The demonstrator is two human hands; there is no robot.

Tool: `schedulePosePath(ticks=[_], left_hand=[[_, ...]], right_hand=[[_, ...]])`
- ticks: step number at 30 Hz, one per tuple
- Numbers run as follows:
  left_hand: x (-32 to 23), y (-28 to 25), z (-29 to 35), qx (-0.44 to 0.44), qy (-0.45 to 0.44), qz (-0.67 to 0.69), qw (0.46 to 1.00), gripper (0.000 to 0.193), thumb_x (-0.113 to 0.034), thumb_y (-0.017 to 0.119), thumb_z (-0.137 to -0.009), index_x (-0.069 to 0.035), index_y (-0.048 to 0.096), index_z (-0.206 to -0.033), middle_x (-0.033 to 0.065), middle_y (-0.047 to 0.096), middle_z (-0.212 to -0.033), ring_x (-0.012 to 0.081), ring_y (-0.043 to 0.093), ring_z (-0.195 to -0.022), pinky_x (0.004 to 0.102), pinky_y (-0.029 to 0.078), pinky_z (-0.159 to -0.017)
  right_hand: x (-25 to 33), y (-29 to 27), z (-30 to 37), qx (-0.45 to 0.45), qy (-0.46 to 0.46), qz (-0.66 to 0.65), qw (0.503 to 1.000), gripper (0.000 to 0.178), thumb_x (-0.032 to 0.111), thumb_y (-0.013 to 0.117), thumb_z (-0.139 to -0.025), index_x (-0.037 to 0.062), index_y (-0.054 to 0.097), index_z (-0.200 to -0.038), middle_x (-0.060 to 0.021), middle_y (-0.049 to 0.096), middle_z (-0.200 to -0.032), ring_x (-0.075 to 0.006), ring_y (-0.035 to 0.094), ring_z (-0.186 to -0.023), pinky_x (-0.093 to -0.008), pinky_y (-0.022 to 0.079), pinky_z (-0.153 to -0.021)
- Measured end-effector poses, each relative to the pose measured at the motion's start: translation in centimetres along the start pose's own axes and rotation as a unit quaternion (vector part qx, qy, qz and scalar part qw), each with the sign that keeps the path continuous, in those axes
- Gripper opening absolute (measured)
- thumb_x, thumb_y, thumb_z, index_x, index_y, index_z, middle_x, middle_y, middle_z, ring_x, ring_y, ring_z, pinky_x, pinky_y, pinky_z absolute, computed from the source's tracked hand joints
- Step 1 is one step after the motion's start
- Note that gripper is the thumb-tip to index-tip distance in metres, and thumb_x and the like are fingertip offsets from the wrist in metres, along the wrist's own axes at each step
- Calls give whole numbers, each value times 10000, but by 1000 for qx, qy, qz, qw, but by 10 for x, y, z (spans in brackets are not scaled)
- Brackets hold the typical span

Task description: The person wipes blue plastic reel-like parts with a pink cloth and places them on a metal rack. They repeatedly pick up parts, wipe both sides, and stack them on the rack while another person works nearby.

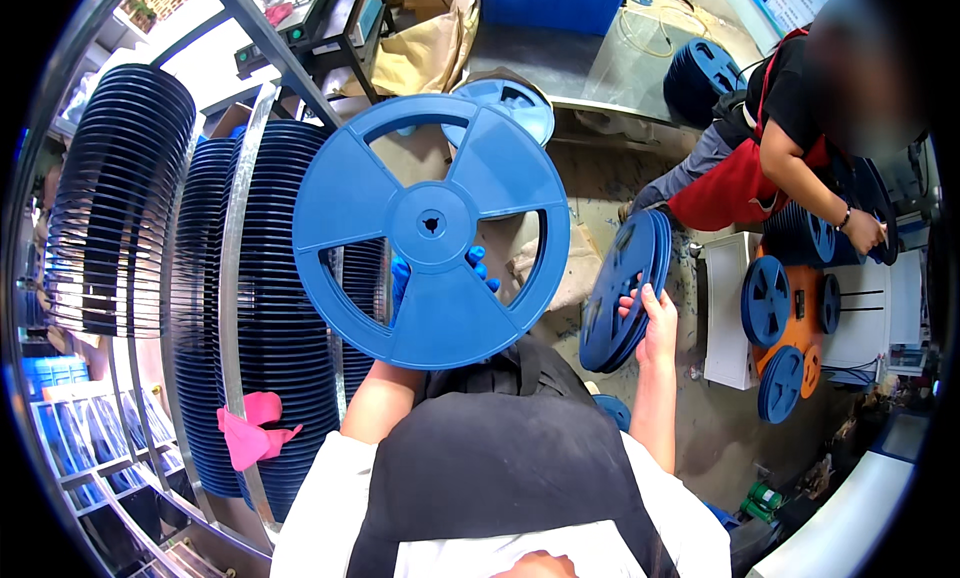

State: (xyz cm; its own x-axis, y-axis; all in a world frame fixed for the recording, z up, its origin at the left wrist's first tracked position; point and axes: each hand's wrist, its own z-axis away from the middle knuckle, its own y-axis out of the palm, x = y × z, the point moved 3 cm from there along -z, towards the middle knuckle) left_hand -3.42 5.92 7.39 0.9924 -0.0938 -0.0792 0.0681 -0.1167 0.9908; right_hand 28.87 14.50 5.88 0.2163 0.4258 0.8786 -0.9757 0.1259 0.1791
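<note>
Both hands are busy on my feed: the left hand (400, 276), showing only as blue-covered fingertips through the openings, has its grip clamped from behind on a large round blue plastic reel (432, 253), which fills the middle of the frame with its flat face and hub turned up to me. Much of that hand is hidden behind the disc. And over to the right of centre, there's the bare right hand (655, 318), grip closed on the rim of a tilted stack of blue plastic reels (615, 283), thumb on the near side, held clear of the big one. Down at the lower centre I've got the wearer's black apron (500, 458) between white sleeves. Along the left of the frame, a grey metal rack (228, 338) carries long rows of dark blue reels (288, 278) standing on edge, with a bright pink cloth (255, 433) hanging on its post at the lower left. Upper right, a co-worker in a red apron (730, 188) leans in, a hand (862, 230) on a dark reel, above an orange panel (795, 330) with blue reels around it.
</note>
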Motion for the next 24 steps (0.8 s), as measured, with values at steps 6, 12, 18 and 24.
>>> schedulePosePath(ticks=[6, 12, 18, 24], left_hand=[[-5, 6, 7, -14, 14, -17, 1000, 913, -674, 540, -825, -59, 288, -1451, 211, 445, -1342, 318, 536, -1154, 491, 436, -1033], [-5, 10, 1, -39, -19, -38, 998, 898, -554, 626, -831, 8, 278, -1439, 213, 419, -1393, 338, 511, -1190, 503, 349, -1089], [-27, 18, 28, 34, -12, -96, 995, 800, -480, 612, -867, -8, 299, -1432, 210, 404, -1406, 320, 504, -1197, 467, 374, -1074], [-45, 15, 48, -17, 10, -123, 992, 685, -353, 615, -891, 8, 334, -1401, 197, 456, -1370, 300, 487, -1217, 452, 352, -1085]], right_hand=[[2, 7, 6, 27, 0, -31, 999, 446, 398, 563, -944, 12, 589, -1166, -41, 603, -838, -142, 625, -702, -280, 537, -625], [2, -7, 0, 65, 8, -122, 990, 565, 472, 501, -952, 5, 520, -1268, -32, 592, -837, -140, 598, -720, -299, 514, -652], [21, -26, -5, 172, -28, -294, 940, 627, 487, 494, -946, -18, 452, -1315, -64, 578, -904, -172, 568, -748, -320, 466, -657], [23, -34, -18, 227, -71, -433, 870, 600, 456, 510, -950, -13, 444, -1318, -68, 563, -891, -170, 561, -732, -311, 470, -650]])
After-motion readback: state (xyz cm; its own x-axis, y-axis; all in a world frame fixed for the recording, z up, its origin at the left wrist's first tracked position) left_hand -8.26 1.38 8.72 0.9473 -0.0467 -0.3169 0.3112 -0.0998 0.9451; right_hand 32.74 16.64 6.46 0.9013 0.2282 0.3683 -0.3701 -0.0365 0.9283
